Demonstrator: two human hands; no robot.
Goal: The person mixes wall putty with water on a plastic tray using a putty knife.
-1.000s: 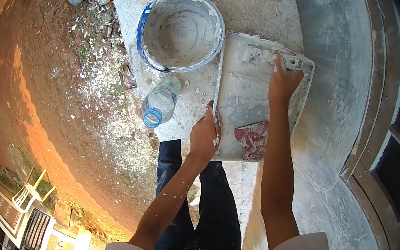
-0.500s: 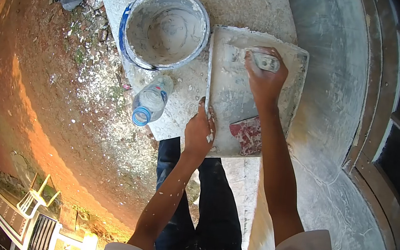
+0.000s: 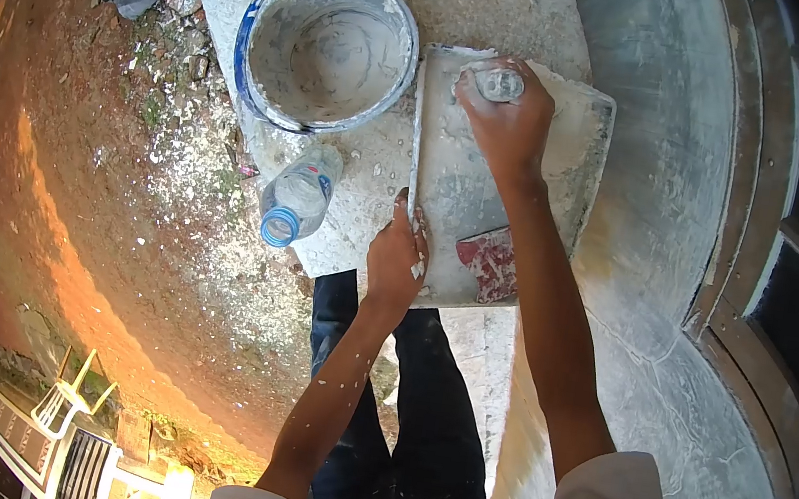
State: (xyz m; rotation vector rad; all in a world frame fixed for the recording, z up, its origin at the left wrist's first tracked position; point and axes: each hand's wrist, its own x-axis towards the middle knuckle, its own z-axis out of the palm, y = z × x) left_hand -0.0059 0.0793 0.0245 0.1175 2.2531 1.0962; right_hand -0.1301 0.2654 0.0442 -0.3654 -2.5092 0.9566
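Observation:
A shallow rectangular tray (image 3: 587, 163) is coated with whitish paste. My left hand (image 3: 397, 261) is closed around its left edge near the front corner, with white specks on the fingers. Over the tray's far edge, my right hand (image 3: 513, 118) wraps around a small see-through plastic container (image 3: 499, 85) smeared with the paste; its far end is partly hidden by my fingers. A red, paste-covered scrap (image 3: 490, 266) lies in the near part of the tray, partly behind my right forearm.
Left of the tray stands a paste-coated bucket (image 3: 401, 68) with a blue handle. A clear plastic bottle (image 3: 302, 194) with a blue neck ring leans toward me on the pale slab (image 3: 366, 159). Splattered dirt ground (image 3: 198, 173) lies left; a framed window (image 3: 796, 302) is at right.
My right hand has moved left and away from me with the container, from inside the tray to its far edge. My left hand keeps its hold on the tray edge.

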